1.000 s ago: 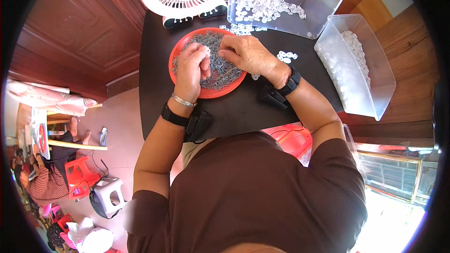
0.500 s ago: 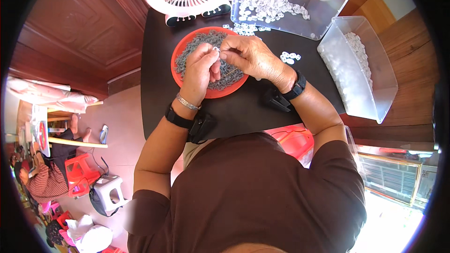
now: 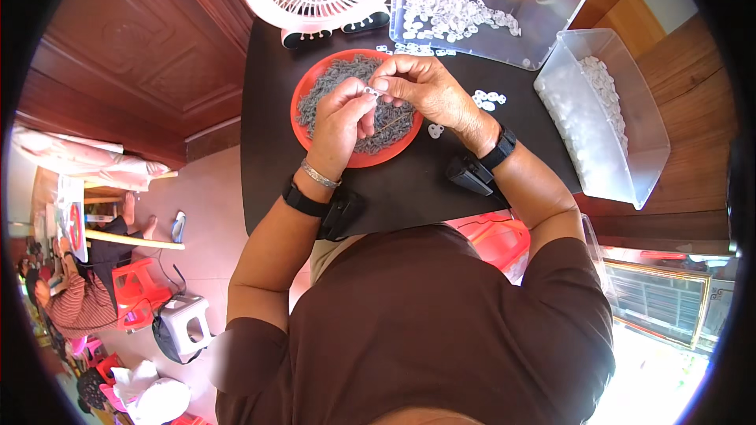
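Note:
Over a red bowl (image 3: 300, 114) heaped with small grey screw-like pieces (image 3: 346, 71), my two hands meet at the fingertips. Between thumb and finger, my left hand (image 3: 340, 116) pinches a small white plastic piece with holes (image 3: 371, 92). My right hand (image 3: 429, 94) has its thumb and forefinger closed at the same piece; whether a grey piece is between them is too small to tell. Right of the bowl lie a white three-lobed piece (image 3: 435, 131) and a little group of white pieces (image 3: 489, 100) on the dark table (image 3: 409, 197).
A white fan (image 3: 323, 16) stands at the back left. Behind the bowl, a clear tub (image 3: 543, 31) lies tipped with white pieces spilling out. Another clear bin (image 3: 642, 149) of white pieces is at the right. A person (image 3: 79, 295) sits far left near stools.
My right hand has shifted slightly and its fingers are more arched. The white piece shows more clearly at my fingertips, and the three-lobed piece beside the bowl is more exposed.

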A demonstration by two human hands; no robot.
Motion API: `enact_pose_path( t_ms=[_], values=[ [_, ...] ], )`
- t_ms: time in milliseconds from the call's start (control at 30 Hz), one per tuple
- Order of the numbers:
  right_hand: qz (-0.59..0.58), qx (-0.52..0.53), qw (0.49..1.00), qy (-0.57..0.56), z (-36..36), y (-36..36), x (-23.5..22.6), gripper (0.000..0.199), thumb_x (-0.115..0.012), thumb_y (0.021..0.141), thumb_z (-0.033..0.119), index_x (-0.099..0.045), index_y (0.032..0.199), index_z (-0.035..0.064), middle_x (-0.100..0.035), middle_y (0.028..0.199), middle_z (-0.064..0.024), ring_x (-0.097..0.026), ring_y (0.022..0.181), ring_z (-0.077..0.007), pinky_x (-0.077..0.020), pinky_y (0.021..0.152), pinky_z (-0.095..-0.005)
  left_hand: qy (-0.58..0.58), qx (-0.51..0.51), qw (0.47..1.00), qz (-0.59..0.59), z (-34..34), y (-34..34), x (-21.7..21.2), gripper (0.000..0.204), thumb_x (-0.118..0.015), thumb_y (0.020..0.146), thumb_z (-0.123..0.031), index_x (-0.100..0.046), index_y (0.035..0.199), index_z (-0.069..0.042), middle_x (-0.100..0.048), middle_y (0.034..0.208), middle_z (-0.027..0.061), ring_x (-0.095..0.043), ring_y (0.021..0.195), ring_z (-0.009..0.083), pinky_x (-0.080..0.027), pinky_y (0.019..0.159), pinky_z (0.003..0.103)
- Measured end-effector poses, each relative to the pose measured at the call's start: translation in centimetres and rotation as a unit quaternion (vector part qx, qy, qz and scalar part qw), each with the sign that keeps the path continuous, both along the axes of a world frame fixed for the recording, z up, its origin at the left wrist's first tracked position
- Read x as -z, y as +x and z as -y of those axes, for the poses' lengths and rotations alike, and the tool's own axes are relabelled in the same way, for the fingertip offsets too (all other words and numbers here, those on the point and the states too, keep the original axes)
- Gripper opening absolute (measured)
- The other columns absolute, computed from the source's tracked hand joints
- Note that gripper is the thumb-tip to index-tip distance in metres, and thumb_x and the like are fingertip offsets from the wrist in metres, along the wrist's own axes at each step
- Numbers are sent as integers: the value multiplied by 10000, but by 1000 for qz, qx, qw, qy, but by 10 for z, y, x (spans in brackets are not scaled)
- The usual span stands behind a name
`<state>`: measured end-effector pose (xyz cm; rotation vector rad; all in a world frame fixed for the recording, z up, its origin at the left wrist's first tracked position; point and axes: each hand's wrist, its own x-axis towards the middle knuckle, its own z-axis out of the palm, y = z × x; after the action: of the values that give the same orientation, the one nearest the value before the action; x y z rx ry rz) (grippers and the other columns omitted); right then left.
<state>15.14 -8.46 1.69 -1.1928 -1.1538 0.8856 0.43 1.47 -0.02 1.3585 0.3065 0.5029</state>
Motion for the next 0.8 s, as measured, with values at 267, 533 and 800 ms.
enact_pose_path(
  t_ms=[267, 533, 800],
  values=[
    [26, 12, 999, -21, 2, 4, -2, 122, -567, 913, 128, -591, 915, 8, -550, 767, 23, -476, 695, -60, -424, 660, -211, 59, -11, 998, 17, 4, -2, -4, 143, -519, 865, -130, -520, 750, -45, -487, 593, -13, -438, 490, 56, -342, 451, 201],
    [112, 7, 993, -26, 5, 3, -6, 108, -559, 904, 106, -586, 900, 2, -557, 795, 21, -486, 742, -59, -423, 699, -219, 88, -11, 996, -7, 3, -2, -4, 136, -519, 860, -99, -521, 741, -32, -466, 581, -18, -421, 482, 50, -337, 448, 212],
    [288, 53, 956, -33, 8, -3, -15, 148, -572, 897, 147, -574, 839, 12, -532, 695, -44, -477, 659, -97, -427, 629, -265, 109, -8, 994, -3, 7, -2, -2, 147, -514, 866, -95, -511, 734, -29, -448, 565, -24, -417, 477, 44, -340, 446, 214]
  ],
)
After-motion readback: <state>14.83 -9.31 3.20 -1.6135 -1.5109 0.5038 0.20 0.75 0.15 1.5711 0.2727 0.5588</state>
